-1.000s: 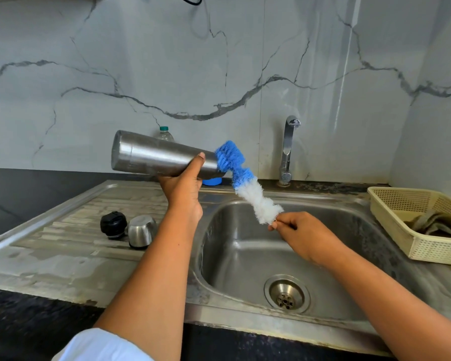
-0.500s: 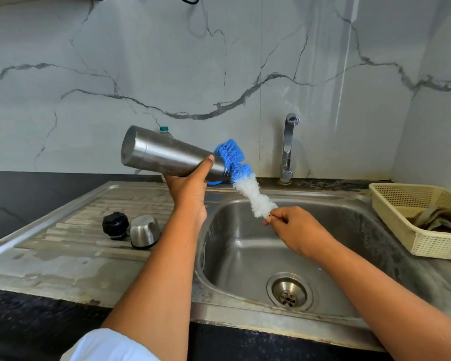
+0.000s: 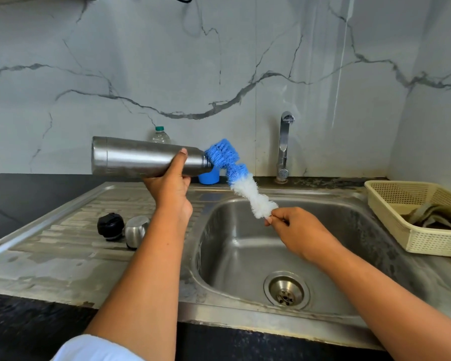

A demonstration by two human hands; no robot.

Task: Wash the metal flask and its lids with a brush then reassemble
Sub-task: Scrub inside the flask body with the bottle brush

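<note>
Head view. Grips the metal flask (image 3: 141,157) round its body with the left hand (image 3: 171,190): thumb laid up the near side, the other fingers curled behind and out of sight. Holds it in the air above the seam between draining board (image 3: 71,246) and sink (image 3: 235,259), clear of both. Pinches the lower, white end of the brush (image 3: 241,179) in the right hand (image 3: 298,229), fingers (image 3: 274,218) closed tight on it over the basin. Meets the flask's mouth with the blue bristle head; cannot tell whether any of it is inside.

Lying nearly level, long axis running left to right across the view: base to the left, open mouth to the right toward the tap (image 3: 284,144), perhaps dipped a touch. Leaves the black lid (image 3: 110,226) and the steel cap (image 3: 136,230) side by side on the draining board, below the flask's base end and well apart from it.

Likely to go wrong:
- Buckling the brush instead of feeding it in, being kinked along its length and driven only from the far tip by a pinch.
- Losing the smooth steel body from a one-handed hold, if wet, and dropping it onto the lids or into the basin.
- Flicking water out of the mouth when pulling the bristles back.
</note>
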